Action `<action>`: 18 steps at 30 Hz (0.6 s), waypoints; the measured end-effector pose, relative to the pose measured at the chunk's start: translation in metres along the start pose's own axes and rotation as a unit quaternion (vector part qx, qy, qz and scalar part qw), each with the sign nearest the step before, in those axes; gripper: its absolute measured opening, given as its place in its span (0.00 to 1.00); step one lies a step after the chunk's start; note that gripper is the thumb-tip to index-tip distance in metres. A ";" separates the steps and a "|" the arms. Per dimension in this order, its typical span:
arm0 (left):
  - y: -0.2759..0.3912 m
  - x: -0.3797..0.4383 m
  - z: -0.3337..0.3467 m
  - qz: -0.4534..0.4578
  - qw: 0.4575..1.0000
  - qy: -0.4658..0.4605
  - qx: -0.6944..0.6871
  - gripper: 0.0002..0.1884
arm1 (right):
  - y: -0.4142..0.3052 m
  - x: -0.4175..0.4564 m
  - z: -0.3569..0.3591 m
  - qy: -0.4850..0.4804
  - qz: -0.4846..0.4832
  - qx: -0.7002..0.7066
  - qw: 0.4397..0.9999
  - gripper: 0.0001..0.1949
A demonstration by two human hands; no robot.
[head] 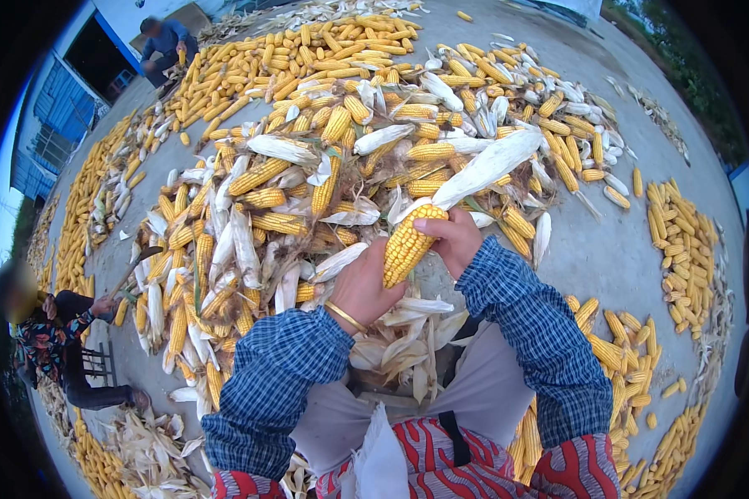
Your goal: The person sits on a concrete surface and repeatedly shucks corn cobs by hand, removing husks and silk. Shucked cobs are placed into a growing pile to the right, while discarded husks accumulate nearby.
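Observation:
Between my two hands is a yellow ear of corn (408, 248), its kernels bare. Pale husk (488, 168) still hangs from its far end and sticks out to the upper right. My left hand (368, 280), with a gold bangle at the wrist, grips the ear's lower left side. My right hand (454, 240) holds the upper end, thumb on the kernels near the base of the husk. In front of me lies a heap of corn (324, 187), some ears bare, others wrapped in husk. Loose husks (406, 349) lie between my knees.
Husked ears form a large pile (312, 53) at the back and a smaller pile (599, 337) at my right. Discarded husks (153, 455) lie at lower left. One person (68, 337) sits at the left, holding a tool; another person (165, 47) is at the back left.

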State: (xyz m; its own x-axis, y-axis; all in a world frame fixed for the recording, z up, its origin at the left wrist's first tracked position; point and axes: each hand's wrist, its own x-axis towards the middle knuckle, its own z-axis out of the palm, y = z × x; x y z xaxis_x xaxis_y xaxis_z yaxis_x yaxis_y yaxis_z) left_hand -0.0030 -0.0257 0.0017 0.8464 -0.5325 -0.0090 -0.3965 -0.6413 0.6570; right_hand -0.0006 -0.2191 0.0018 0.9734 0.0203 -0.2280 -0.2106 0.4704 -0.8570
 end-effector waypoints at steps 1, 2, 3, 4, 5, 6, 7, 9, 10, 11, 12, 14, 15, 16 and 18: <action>-0.001 -0.002 0.001 0.013 0.999 0.014 0.027 0.35 | 0.000 0.001 0.001 0.010 0.009 0.015 1.000 0.20; -0.003 -0.003 0.002 0.027 0.998 0.027 0.053 0.34 | 0.000 0.000 0.002 0.014 -0.005 0.044 0.999 0.18; -0.002 -0.004 0.002 0.041 0.995 0.040 0.080 0.34 | 0.000 0.001 0.002 0.021 -0.001 0.054 0.998 0.18; -0.001 -0.004 0.002 0.039 0.995 0.037 0.083 0.34 | -0.001 0.003 0.000 0.028 0.003 0.064 0.998 0.19; 0.001 -0.005 0.001 0.036 0.995 0.034 0.087 0.34 | -0.001 0.004 -0.001 0.035 0.007 0.074 0.997 0.19; 0.003 -0.004 0.001 0.034 0.995 0.030 0.090 0.34 | 0.000 0.005 -0.002 0.047 -0.011 0.081 0.996 0.17; 0.003 -0.004 0.002 0.038 0.994 0.032 0.093 0.34 | 0.002 0.006 -0.004 0.045 -0.016 0.078 0.996 0.16; 0.003 -0.002 0.003 0.044 0.993 0.035 0.101 0.34 | 0.004 0.008 -0.007 0.041 -0.025 0.075 0.996 0.13; 0.003 -0.002 0.002 0.044 0.993 0.033 0.105 0.34 | 0.004 0.008 -0.006 0.056 -0.022 0.088 0.994 0.12; 0.004 -0.002 0.001 0.045 0.993 0.031 0.108 0.35 | 0.003 0.008 -0.004 0.071 -0.019 0.101 0.992 0.11; 0.004 -0.002 0.000 0.045 0.992 0.030 0.112 0.35 | 0.002 0.008 -0.002 0.085 -0.016 0.113 0.990 0.11; 0.004 -0.003 0.000 0.051 0.992 0.028 0.109 0.35 | 0.000 0.010 -0.002 0.089 0.007 0.118 0.989 0.08; 0.005 -0.002 0.001 0.055 0.992 0.026 0.107 0.35 | -0.001 0.010 -0.003 0.092 0.018 0.120 0.988 0.08; 0.005 -0.002 0.003 0.054 0.993 0.024 0.099 0.34 | 0.000 0.013 -0.006 0.085 0.019 0.128 0.988 0.08; 0.006 -0.001 0.005 0.053 0.995 0.020 0.084 0.34 | 0.000 0.015 -0.008 0.089 0.018 0.135 0.987 0.08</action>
State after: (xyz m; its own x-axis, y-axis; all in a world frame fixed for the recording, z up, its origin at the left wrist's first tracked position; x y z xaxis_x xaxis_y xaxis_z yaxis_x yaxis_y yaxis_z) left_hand -0.0084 -0.0316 0.0019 0.8090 -0.5816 0.0854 -0.5350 -0.6683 0.5169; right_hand 0.0132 -0.2262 -0.0050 0.9295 -0.1023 -0.3543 -0.1899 0.6906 -0.6978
